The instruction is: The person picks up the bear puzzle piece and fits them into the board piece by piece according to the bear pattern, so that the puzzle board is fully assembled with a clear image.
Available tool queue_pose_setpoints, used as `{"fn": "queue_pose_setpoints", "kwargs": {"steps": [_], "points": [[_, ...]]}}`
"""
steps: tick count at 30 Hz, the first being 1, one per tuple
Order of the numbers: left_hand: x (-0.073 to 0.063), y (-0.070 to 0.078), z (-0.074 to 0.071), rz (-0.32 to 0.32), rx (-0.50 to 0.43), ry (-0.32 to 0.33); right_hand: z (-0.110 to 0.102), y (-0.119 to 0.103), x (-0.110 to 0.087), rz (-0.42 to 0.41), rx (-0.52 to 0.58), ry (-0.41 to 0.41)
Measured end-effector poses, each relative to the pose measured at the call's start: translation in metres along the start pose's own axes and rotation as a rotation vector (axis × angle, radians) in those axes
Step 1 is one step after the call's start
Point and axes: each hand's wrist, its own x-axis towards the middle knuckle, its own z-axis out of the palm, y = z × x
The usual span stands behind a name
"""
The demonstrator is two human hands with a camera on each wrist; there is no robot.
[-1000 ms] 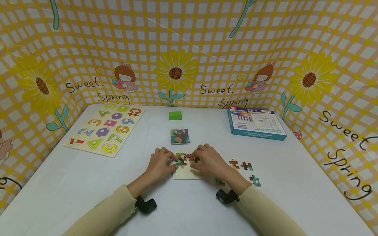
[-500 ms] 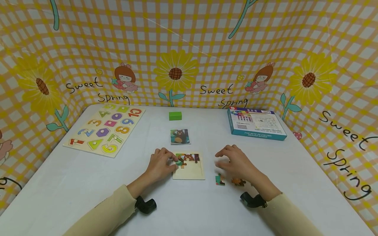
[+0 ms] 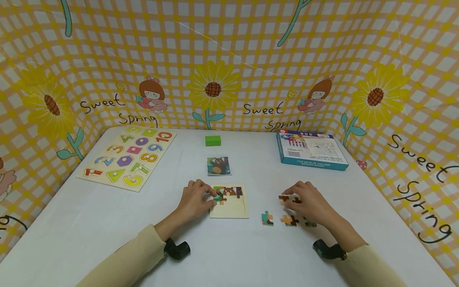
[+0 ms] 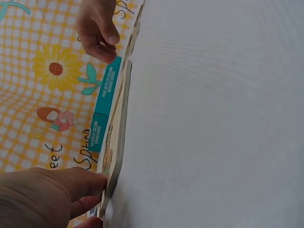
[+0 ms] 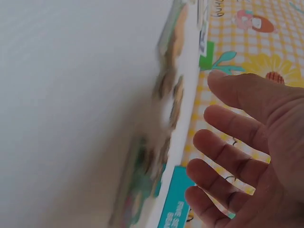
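Your bear jigsaw tray (image 3: 234, 210) lies flat on the table (image 3: 229, 247) at the head view's lower centre, its longer side appearing to run left to right, the bear's head toward the top. Your left hand (image 3: 195, 200) touches its left edge, thumb and fingertip apart. Your right hand (image 3: 309, 203), wide-fingered, is over the loose jigsaw pieces (image 3: 267, 219), lower right. A bear card (image 3: 218, 166) lies above the tray.

On the bench (image 3: 229, 255), the puzzle tray (image 3: 233, 212) lies mid-front — picture card (image 3: 219, 166) behind, block (image 3: 213, 141) farther back — number board (image 3: 125, 160) back left, loose pieces (image 3: 289, 220) right.
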Motion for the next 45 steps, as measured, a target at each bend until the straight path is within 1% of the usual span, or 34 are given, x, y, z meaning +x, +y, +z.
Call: {"fn": "queue_pose_setpoints", "kwargs": {"steps": [3, 7, 16, 25, 37, 45], "points": [[0.000, 0.000, 0.000, 0.001, -0.001, -0.001, 0.001, 0.006, -0.001, 0.014, -0.001, -0.016], [0.000, -0.001, 0.000, 0.000, 0.000, -0.002, 0.003, 0.012, -0.001, 0.016, -0.005, -0.019], [0.000, 0.000, 0.000, -0.004, 0.012, -0.006, 0.005, 0.017, 0.002, 0.037, -0.004, -0.032], [0.000, 0.001, -0.001, -0.002, 0.012, -0.007, 0.007, 0.020, 0.002, 0.009, -0.015, -0.020], [0.000, 0.000, 0.000, -0.002, 0.012, -0.005, 0.008, 0.021, 0.002, 0.000, -0.012, -0.010], [0.000, -0.001, 0.000, 0.009, 0.016, 0.002, 0.007, 0.022, 0.002, -0.002, -0.006, -0.017]]}}
